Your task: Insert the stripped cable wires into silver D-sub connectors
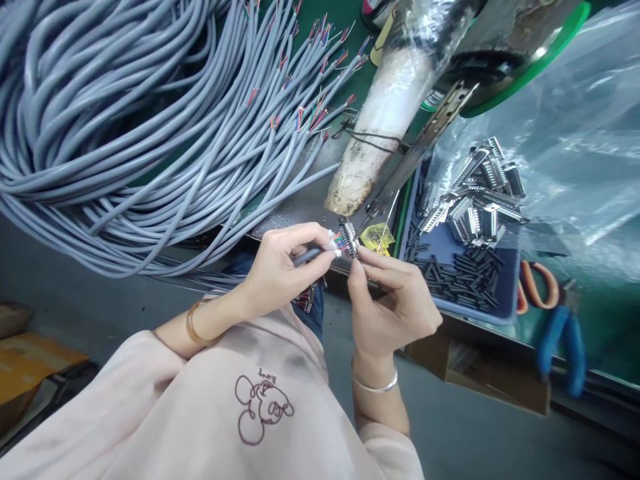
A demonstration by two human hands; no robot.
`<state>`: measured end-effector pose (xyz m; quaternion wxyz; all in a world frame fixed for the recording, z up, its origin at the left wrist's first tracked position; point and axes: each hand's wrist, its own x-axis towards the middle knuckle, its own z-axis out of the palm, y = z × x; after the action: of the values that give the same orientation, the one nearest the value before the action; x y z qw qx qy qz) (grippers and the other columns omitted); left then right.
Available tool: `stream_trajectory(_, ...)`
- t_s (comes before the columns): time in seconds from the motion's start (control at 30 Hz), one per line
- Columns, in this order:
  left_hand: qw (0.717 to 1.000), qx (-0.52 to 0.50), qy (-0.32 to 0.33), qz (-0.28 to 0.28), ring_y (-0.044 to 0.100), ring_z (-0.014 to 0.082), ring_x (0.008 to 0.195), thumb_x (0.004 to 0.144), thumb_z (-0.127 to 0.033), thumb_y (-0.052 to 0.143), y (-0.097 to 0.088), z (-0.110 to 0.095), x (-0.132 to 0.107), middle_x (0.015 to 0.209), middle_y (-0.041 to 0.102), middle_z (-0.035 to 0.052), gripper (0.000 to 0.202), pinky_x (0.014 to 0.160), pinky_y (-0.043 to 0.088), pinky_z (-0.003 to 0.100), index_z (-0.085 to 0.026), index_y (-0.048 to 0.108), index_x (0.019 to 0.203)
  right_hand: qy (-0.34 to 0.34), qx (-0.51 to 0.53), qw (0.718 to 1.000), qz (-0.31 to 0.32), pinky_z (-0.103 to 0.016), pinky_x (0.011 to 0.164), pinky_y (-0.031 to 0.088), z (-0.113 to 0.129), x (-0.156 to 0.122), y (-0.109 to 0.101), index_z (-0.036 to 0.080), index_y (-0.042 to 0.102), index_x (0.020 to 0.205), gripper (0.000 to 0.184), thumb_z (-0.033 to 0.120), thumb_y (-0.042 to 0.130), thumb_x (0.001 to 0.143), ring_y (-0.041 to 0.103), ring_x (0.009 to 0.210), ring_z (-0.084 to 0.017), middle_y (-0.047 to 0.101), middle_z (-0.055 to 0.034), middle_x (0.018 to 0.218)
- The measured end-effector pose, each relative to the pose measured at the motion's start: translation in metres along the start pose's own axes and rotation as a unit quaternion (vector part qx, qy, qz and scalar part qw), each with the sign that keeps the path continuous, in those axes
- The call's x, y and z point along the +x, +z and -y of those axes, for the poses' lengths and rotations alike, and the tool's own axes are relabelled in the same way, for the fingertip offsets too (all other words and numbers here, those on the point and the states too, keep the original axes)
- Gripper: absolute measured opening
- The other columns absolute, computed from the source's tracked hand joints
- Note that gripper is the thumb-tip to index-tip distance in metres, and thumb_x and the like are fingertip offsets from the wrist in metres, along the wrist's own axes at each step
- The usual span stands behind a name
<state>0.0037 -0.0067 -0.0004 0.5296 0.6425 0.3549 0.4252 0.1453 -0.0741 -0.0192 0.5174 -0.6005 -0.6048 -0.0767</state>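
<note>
Between finger and thumb, my left hand (295, 263) pinches the end of a grey cable (306, 256), whose thin coloured wires (339, 241) fan out toward a metal multi-pin connector (349, 239). My right hand (390, 297) is closed on that connector from the other side. The wire ends meet the connector's pins; whether each is joined is too small to tell. Just above stands a white, wrapped tube (373, 127) with a browned tip. Beside it a metal bracket (425, 143) slants down, and a thin bright wire (391, 217) hangs near the connector.
A large bundle of grey cables (125, 133) with stripped ends covers the left. At right, a blue tray (510, 280) holds short black tubes (465, 277) and loose connectors (480, 200). Orange-handled scissors (543, 283) and blue-handled pliers (563, 347) lie beyond. A cardboard box (495, 377) sits below the edge.
</note>
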Motion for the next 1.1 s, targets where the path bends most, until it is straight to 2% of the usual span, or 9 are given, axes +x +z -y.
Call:
stream_trajectory(0.13, 0.997, 0.04, 0.068, 0.0, 0.065, 0.0113, 0.071, 0.087, -0.012, 0.065, -0.003, 0.003, 0.002, 0.082, 0.075, 0.0042, 0.01, 0.056, 0.045, 0.021, -0.016, 0.068, 0.078, -0.023, -0.028, 0.999, -0.003, -0.026, 0.078, 0.062, 0.002, 0.004, 0.0, 0.021, 0.069, 0.087, 0.017, 0.008, 0.079, 0.082, 0.077, 0.082, -0.014, 0.081, 0.0002, 0.093)
stream_trajectory(0.23, 0.992, 0.071, 0.106, 0.004, 0.065, 0.0116, 0.071, 0.088, -0.009, 0.065, -0.004, 0.003, 0.005, 0.081, 0.075, 0.0037, 0.012, 0.06, 0.046, 0.022, -0.016, 0.068, 0.078, -0.027, -0.031, 0.999, -0.004, -0.026, 0.079, 0.062, 0.001, 0.007, 0.001, 0.02, 0.069, 0.087, 0.017, 0.007, 0.079, 0.082, 0.078, 0.082, -0.014, 0.081, -0.0002, 0.093)
stream_trajectory(0.43, 0.988, 0.106, 0.108, 0.002, 0.061, 0.0106, 0.065, 0.088, -0.009, 0.063, -0.004, 0.001, 0.008, 0.081, 0.075, 0.0037, 0.013, 0.06, 0.047, 0.023, -0.017, 0.067, 0.079, -0.035, -0.031, 0.999, -0.012, -0.027, 0.078, 0.063, 0.0, 0.011, 0.004, 0.021, 0.07, 0.088, 0.018, 0.007, 0.08, 0.081, 0.078, 0.081, -0.016, 0.081, -0.0007, 0.092)
stream_trajectory(0.63, 0.985, 0.106, 0.139, 0.003, 0.068, 0.0136, 0.075, 0.089, -0.011, 0.064, -0.007, 0.0, 0.009, 0.083, 0.075, 0.003, 0.011, 0.073, 0.055, 0.026, -0.018, 0.068, 0.082, -0.046, -0.057, 0.997, -0.022, -0.025, 0.077, 0.063, 0.002, 0.011, 0.004, 0.022, 0.071, 0.089, 0.019, 0.009, 0.082, 0.08, 0.078, 0.081, -0.015, 0.081, 0.0004, 0.093)
stream_trajectory(0.87, 0.988, 0.107, 0.104, 0.037, 0.069, 0.0133, 0.076, 0.089, -0.008, 0.064, -0.011, 0.0, 0.007, 0.086, 0.076, 0.0039, 0.012, 0.072, 0.053, 0.026, -0.017, 0.068, 0.082, -0.05, -0.053, 0.997, -0.007, -0.023, 0.076, 0.062, -0.001, 0.007, 0.003, 0.02, 0.064, 0.082, 0.019, 0.011, 0.081, 0.082, 0.077, 0.079, -0.013, 0.081, -0.001, 0.092)
stream_trajectory(1.1, 0.981, 0.136, 0.132, 0.034, 0.068, 0.0134, 0.075, 0.089, -0.006, 0.062, -0.008, 0.0, 0.009, 0.082, 0.074, 0.0029, 0.014, 0.07, 0.053, 0.025, -0.017, 0.065, 0.081, -0.026, -0.052, 0.998, -0.002, -0.024, 0.077, 0.062, 0.002, 0.013, 0.004, 0.02, 0.066, 0.082, 0.018, 0.01, 0.081, 0.081, 0.077, 0.08, -0.013, 0.08, -0.0003, 0.089)
